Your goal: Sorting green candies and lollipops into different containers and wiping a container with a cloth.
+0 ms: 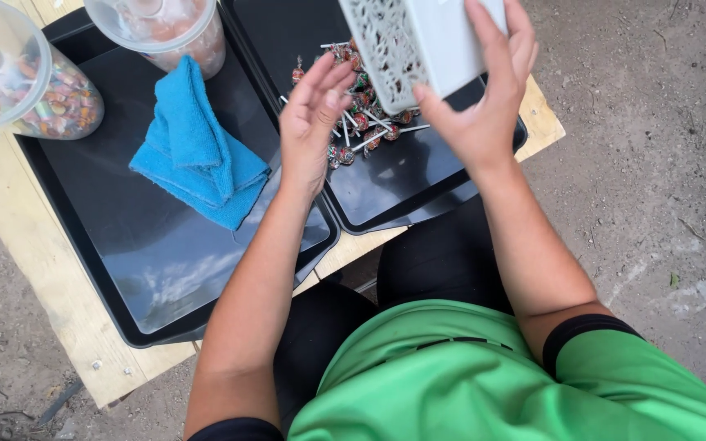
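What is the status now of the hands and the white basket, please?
Right hand grips white basket, tilted over right black tray. Left hand open beside it, holding nothing. Lollipops piled on tray beneath. Nothing blocking.

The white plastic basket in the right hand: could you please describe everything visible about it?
The white plastic basket is boxy, with one face pierced by a lacy openwork pattern and a plain smooth side. It is held tilted in the air above the pile of wrapped lollipops on the black tray. The right hand grips it, fingers along the smooth side, thumb at the lower edge. The left hand is open beside it, apparently not touching. Its top is cut off by the frame.
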